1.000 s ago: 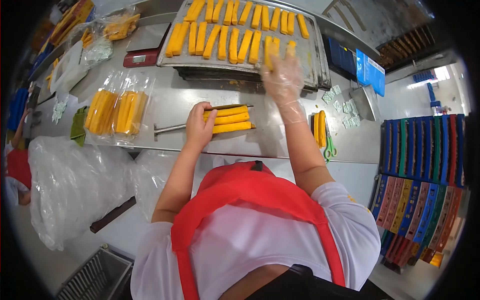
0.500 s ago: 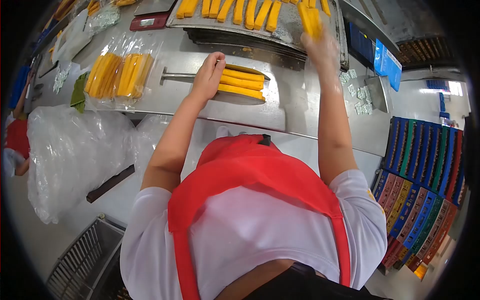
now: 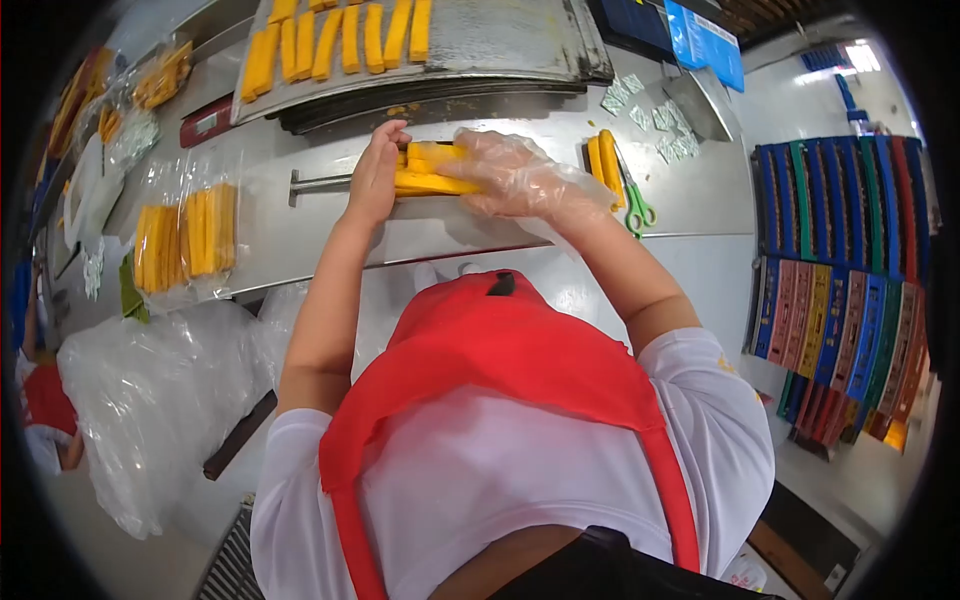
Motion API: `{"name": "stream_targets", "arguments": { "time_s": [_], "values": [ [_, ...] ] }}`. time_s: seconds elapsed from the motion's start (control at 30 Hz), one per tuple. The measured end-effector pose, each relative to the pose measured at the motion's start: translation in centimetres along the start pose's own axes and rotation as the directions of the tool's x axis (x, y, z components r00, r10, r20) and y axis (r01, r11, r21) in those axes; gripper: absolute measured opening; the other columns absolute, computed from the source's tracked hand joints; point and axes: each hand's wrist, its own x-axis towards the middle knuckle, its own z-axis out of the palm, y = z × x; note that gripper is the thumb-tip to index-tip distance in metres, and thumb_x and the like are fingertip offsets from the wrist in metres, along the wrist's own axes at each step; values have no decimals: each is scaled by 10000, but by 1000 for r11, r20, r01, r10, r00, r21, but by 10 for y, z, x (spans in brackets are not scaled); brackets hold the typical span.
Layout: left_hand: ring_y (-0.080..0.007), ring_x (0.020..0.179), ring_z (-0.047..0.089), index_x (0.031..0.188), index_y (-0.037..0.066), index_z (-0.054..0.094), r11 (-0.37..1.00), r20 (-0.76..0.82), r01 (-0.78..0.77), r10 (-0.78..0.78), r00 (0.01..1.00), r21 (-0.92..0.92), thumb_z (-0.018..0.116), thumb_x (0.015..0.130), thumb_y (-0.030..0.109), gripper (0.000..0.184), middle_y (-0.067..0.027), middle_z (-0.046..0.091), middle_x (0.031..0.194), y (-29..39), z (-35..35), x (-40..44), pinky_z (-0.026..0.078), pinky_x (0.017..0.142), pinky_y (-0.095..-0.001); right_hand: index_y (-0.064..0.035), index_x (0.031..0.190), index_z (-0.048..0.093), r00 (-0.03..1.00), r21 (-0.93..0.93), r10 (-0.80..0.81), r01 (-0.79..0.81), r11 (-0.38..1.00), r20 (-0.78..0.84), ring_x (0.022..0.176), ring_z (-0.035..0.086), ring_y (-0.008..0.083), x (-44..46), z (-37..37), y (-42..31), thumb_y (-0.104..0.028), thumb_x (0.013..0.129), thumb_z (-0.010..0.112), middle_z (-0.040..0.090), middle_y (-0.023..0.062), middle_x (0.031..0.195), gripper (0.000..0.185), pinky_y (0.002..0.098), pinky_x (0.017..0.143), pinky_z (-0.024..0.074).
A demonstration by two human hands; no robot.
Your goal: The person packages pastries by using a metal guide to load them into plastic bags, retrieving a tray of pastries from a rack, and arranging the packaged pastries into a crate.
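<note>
My left hand (image 3: 372,182) is closed around the near end of a metal holder whose T-shaped handle (image 3: 322,183) sticks out to the left. Yellow cake-like sticks (image 3: 425,183) lie in the holder, between my two hands. My right hand (image 3: 520,178), in a clear plastic glove, is wrapped over the right ends of these sticks; its fingertips are partly hidden. Beyond my hands, more yellow sticks (image 3: 350,38) lie in a row on a metal baking tray (image 3: 500,50). Right of my right hand, two loose sticks (image 3: 604,168) lie beside green-handled scissors (image 3: 638,205).
Bagged yellow sticks (image 3: 185,235) lie at the left of the steel table (image 3: 330,245). A red scale (image 3: 207,122) stands behind them. Small clear packets (image 3: 665,125) are scattered at the right. Below the table hangs a big plastic bag (image 3: 160,410). Stacked coloured crates (image 3: 840,210) stand at the right.
My right hand has come down from the tray to the holder with yellow sticks. My left hand has stayed at the holder. The view has shifted, and the scissors and two loose sticks now show.
</note>
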Motion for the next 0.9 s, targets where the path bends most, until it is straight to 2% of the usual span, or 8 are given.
{"name": "stream_targets", "arguments": {
  "time_s": [0.27, 0.47, 0.63, 0.67, 0.73, 0.8, 0.83, 0.9],
  "values": [
    [-201, 1056, 458, 1232, 54, 410, 974, 32, 159, -156, 987, -160, 229, 907, 549, 619, -125, 508, 1116, 6, 8, 6, 298, 951, -300, -249, 1279, 413, 997, -236, -37, 22, 971, -62, 1270, 242, 392, -21, 21, 9, -388, 816, 510, 293, 200, 1358, 493, 506, 1026, 209],
    [-200, 1084, 424, 1255, 35, 388, 989, -71, 112, -118, 990, -93, 217, 917, 529, 623, -124, 475, 1169, -1, 22, 8, 288, 960, -308, -121, 1335, 330, 872, 277, 309, -212, 937, -381, 1262, 261, 375, -36, 59, 24, -382, 848, 453, 281, 199, 1369, 566, 424, 1051, 195],
    [-220, 1074, 445, 1182, 10, 454, 986, -331, -47, 97, 939, 157, 259, 947, 392, 489, -126, 484, 1170, 8, 20, 0, 303, 952, -311, -53, 1002, 586, 647, 228, 368, -292, 929, -667, 865, 570, 340, -72, -1, 95, -148, 791, 557, 595, 196, 949, 233, 407, 750, 449],
    [-223, 1070, 450, 1168, 7, 466, 977, -384, -54, 132, 914, 208, 268, 951, 371, 468, -126, 487, 1168, 10, 15, -7, 307, 950, -312, -44, 854, 588, 491, 403, 760, -649, 646, -426, 781, 576, 350, -80, -29, 106, -143, 797, 491, 602, 176, 821, 150, 408, 681, 468],
    [-223, 1028, 480, 1031, -2, 532, 967, -516, 41, 99, 851, 252, 351, 941, 260, 331, -125, 516, 1111, 15, -11, -35, 339, 923, -311, -37, 762, 587, 613, -113, 634, -755, 646, -470, 750, 582, 357, -109, -20, 201, -152, 790, 483, 603, 182, 776, 157, 424, 677, 474],
    [-222, 986, 499, 915, 10, 551, 937, -652, 133, 118, 749, 323, 418, 913, 164, 204, -121, 535, 1047, 17, -22, -70, 372, 884, -306, -48, 960, 591, 861, -658, 499, -433, 616, -100, 945, 569, 325, -138, 36, 346, -248, 786, 484, 593, 202, 997, 286, 417, 828, 440],
    [-217, 984, 500, 917, 21, 553, 923, -714, 231, 62, 697, 306, 450, 889, 132, 154, -115, 537, 1041, 12, -29, -94, 379, 869, -304, -55, 1027, 571, 615, -365, 777, -759, 538, -134, 981, 561, 316, -110, -15, 261, -251, 790, 472, 580, 194, 1054, 323, 412, 832, 439],
    [-229, 951, 511, 920, 45, 562, 809, -833, 482, 18, 553, 337, 529, 806, 51, 119, -108, 547, 1010, 8, -39, -158, 398, 825, -318, -71, 1066, 568, 691, -504, 723, -613, 608, 31, 968, 567, 323, -98, -24, 274, -270, 806, 469, 589, 187, 1043, 341, 408, 843, 441]
  ]
}}
